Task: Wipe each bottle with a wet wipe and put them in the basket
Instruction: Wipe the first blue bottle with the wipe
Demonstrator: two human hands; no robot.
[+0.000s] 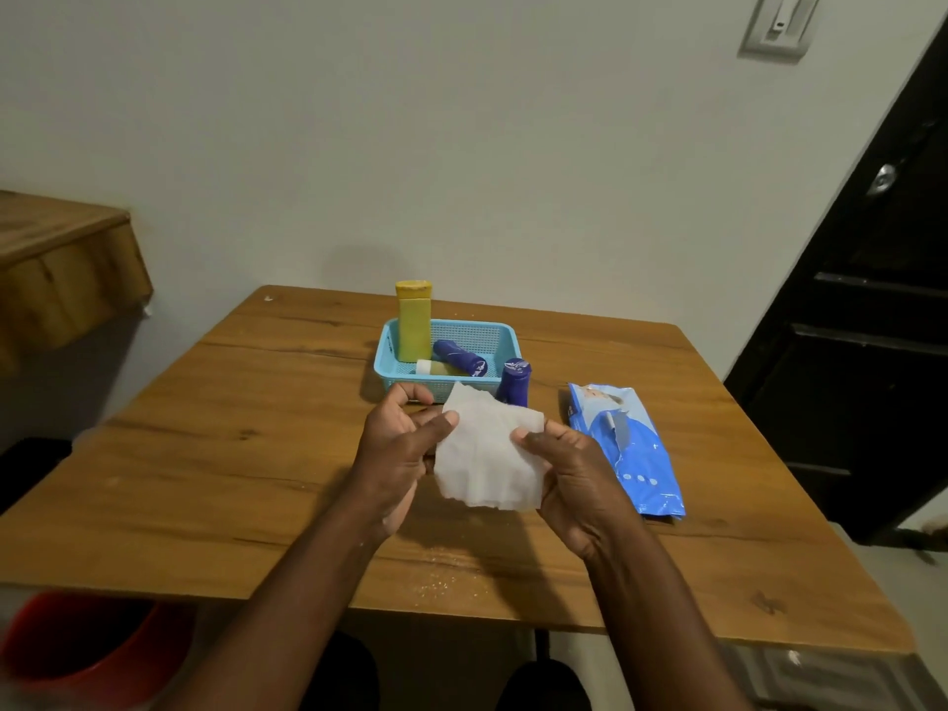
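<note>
We hold a white wet wipe (488, 454) spread open between both hands, above the near middle of the wooden table (256, 454). Our left hand (397, 449) pinches the wipe's upper left edge between thumb and fingers, the other fingers curled loosely behind the sheet. Our right hand (569, 472) pinches the right edge with the thumb on the front face and the fingers behind. The wipe hangs slightly crumpled, its lower edge uneven.

Beyond our hands, toward the far side of the table, sits a light blue mesh basket (505, 333). A tall yellow bottle (414, 320) stands upright in its left end, rising well above the rim. A dark blue bottle (459, 356) lies on its side inside the basket, and beside it lies a smaller yellowish bottle with a white cap (436, 367), partly hidden by the blue one. A second dark blue bottle (514, 382) stands on the table outside the basket, just beside its near right corner; the wipe covers part of its base.

To the right of our right hand a blue pack of wet wipes (628, 449) lies flat on the table, its flap partly lifted. A red bin (87, 644) shows below the table's left edge, and a dark door (872, 300) stands at the right.
</note>
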